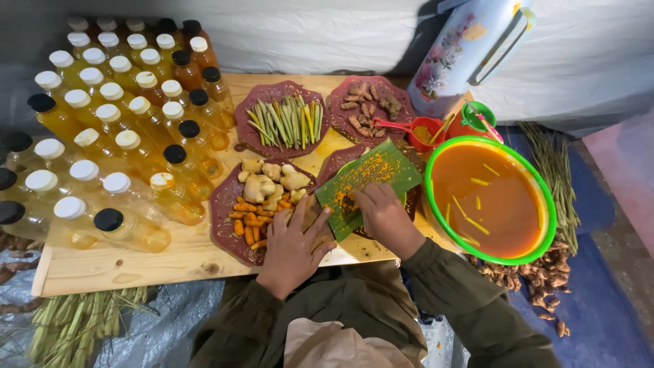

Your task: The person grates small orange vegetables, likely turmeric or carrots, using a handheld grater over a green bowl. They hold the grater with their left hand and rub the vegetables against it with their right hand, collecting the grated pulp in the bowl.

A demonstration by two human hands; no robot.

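At the far left of the wooden bench (pixel 170 262) stand rows of bottles (pixel 112 123) filled with yellow liquid, capped white or black. Next comes a dark red plate (pixel 228 204) of ginger and orange turmeric pieces, with a plate of lemongrass sticks (pixel 286 123) behind it.

The left hand (pixel 293 249) lies at the near edge of that plate, its fingers (pixel 286 221) curled down against the lower end of a green grater (pixel 368 184); it looks to be steadying it, though what lies under the palm is hidden. The grater rests tilted over another red plate in the middle of the bench. Its long axis runs from the near left up to the far right, with the low end toward the person. Its face is dusted with orange gratings.

The right hand (pixel 385 218) is on the grater's near half, fingers closed over something too hidden to name.

Grating here probably goes best with strokes along that long axis, the low end pinned firmly and fingertips kept clear of the teeth.

Further right sits a green-rimmed basin (pixel 538 184) of orange liquid.
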